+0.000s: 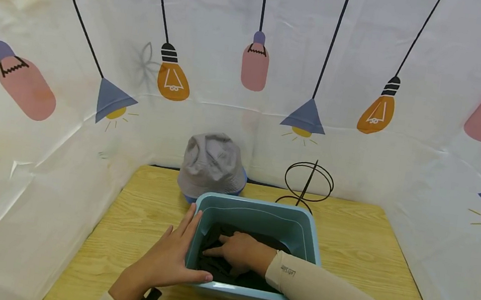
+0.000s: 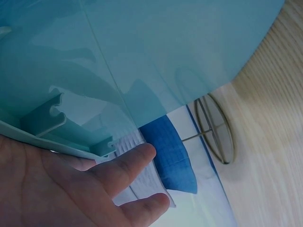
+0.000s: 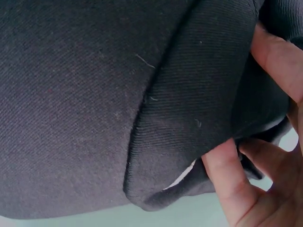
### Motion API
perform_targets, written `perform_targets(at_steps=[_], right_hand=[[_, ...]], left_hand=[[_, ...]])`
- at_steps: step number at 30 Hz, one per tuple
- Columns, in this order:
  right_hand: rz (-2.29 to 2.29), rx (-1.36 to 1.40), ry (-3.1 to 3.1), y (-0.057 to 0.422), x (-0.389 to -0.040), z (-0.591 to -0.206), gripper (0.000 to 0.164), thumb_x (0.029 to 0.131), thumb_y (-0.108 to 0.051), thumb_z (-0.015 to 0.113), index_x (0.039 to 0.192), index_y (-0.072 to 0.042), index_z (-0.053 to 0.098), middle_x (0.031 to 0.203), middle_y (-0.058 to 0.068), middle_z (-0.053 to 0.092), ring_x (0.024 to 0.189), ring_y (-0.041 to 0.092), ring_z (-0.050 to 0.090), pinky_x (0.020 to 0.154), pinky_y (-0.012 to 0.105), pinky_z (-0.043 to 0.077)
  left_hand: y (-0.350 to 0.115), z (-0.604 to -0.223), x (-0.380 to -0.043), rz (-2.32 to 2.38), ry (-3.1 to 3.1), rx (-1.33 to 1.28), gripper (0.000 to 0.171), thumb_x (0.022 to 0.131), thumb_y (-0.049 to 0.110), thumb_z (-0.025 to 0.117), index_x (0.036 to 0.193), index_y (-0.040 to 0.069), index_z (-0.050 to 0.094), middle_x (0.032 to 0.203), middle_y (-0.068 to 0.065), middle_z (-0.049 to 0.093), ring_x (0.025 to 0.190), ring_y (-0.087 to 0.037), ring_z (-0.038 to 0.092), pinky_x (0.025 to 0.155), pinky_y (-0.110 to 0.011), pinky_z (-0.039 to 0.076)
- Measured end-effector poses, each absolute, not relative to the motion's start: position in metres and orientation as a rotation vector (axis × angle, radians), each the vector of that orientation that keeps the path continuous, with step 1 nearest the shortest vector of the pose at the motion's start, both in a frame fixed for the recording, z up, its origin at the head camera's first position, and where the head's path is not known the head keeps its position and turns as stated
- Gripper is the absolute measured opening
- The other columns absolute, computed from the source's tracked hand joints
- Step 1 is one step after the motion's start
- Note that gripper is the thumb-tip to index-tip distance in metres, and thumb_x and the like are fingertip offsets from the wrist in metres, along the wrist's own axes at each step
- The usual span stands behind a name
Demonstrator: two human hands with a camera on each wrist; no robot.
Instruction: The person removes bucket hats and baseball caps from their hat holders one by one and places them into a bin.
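A light blue plastic bin [image 1: 260, 205] sits on the table with dark, ribbed-edged cloth [image 1: 225, 268] bunched inside. My left hand [image 1: 169, 257] lies against its left front corner, fingers stretched along the side and thumb over the front rim. In the left wrist view, the left hand's fingers [image 2: 128, 170] are spread beside the bin's handle end. Reaching inside, my right hand [image 1: 241, 252] grips the dark cloth. The right wrist view shows its fingers [image 3: 227, 175] tucked into the folds of the cloth [image 3: 85, 104], their tips hidden.
Behind the bin, a grey bucket hat [image 1: 212, 164] rests over something blue at the back of the wooden table [image 1: 352, 235]. A dark wire stand [image 1: 308, 181] with rings is to its right. White fabric walls [image 1: 206, 130] printed with lamps surround the table.
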State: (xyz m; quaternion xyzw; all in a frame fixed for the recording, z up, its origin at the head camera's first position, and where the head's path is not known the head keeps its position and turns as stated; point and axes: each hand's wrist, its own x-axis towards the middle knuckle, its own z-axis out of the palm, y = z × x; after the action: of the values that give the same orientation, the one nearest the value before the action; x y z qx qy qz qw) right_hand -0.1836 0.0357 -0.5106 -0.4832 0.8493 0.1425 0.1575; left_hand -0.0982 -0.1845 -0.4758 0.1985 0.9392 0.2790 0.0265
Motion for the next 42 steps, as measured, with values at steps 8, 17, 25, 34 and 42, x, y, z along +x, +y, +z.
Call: perform_targets(at_steps=[8, 17, 25, 34, 42], right_hand=[[0.457, -1.287, 2.452, 0.033, -0.184, -0.514, 0.097, 0.082, -0.056, 0.083, 0.155, -0.065, 0.020, 0.161, -0.009, 0.044, 0.127, 0.026, 0.059, 0.097, 0.045, 0.057], [0.525, -1.205, 2.477, 0.030, -0.179, -0.514, 0.096, 0.082, -0.060, 0.081, 0.152, -0.070, 0.016, 0.163, -0.014, 0.040, 0.130, 0.027, 0.055, 0.098, 0.051, 0.053], [0.491, -1.278, 2.519, 0.030, -0.178, -0.505, 0.090, 0.080, -0.060, 0.083, 0.151, -0.066, 0.028, 0.152, -0.008, 0.052, 0.121, 0.025, 0.053, 0.086, 0.052, 0.058], [0.461, -1.367, 2.504, 0.032, -0.179, -0.499, 0.089, 0.082, -0.056, 0.084, 0.155, -0.057, 0.034, 0.155, 0.003, 0.046, 0.135, 0.028, 0.050, 0.101, 0.043, 0.055], [0.379, -1.368, 2.424, 0.034, -0.181, -0.507, 0.092, 0.083, -0.049, 0.085, 0.157, -0.054, 0.031, 0.159, 0.004, 0.046, 0.144, 0.031, 0.048, 0.113, 0.043, 0.047]], left_hand=[[-0.185, -0.475, -0.098, 0.854, 2.900, 0.614, 0.130, 0.076, 0.084, 0.068, 0.167, 0.029, -0.007, 0.175, -0.003, -0.011, 0.155, -0.038, 0.029, 0.111, -0.078, 0.029], [-0.186, -0.477, -0.099, 0.855, 2.896, 0.600, 0.130, 0.076, 0.085, 0.067, 0.167, 0.030, -0.007, 0.176, -0.002, -0.011, 0.155, -0.038, 0.029, 0.113, -0.077, 0.028], [-0.186, -0.478, -0.101, 0.873, 2.874, 0.603, 0.130, 0.077, 0.078, 0.073, 0.167, 0.031, -0.007, 0.175, 0.000, -0.013, 0.154, -0.039, 0.030, 0.112, -0.079, 0.026], [-0.185, -0.475, -0.101, 0.867, 2.881, 0.612, 0.129, 0.077, 0.072, 0.077, 0.167, 0.030, -0.007, 0.175, -0.001, -0.013, 0.154, -0.040, 0.030, 0.112, -0.078, 0.027], [-0.185, -0.476, -0.101, 0.870, 2.875, 0.601, 0.129, 0.077, 0.079, 0.072, 0.167, 0.030, -0.007, 0.175, 0.000, -0.014, 0.155, -0.039, 0.027, 0.113, -0.078, 0.025]])
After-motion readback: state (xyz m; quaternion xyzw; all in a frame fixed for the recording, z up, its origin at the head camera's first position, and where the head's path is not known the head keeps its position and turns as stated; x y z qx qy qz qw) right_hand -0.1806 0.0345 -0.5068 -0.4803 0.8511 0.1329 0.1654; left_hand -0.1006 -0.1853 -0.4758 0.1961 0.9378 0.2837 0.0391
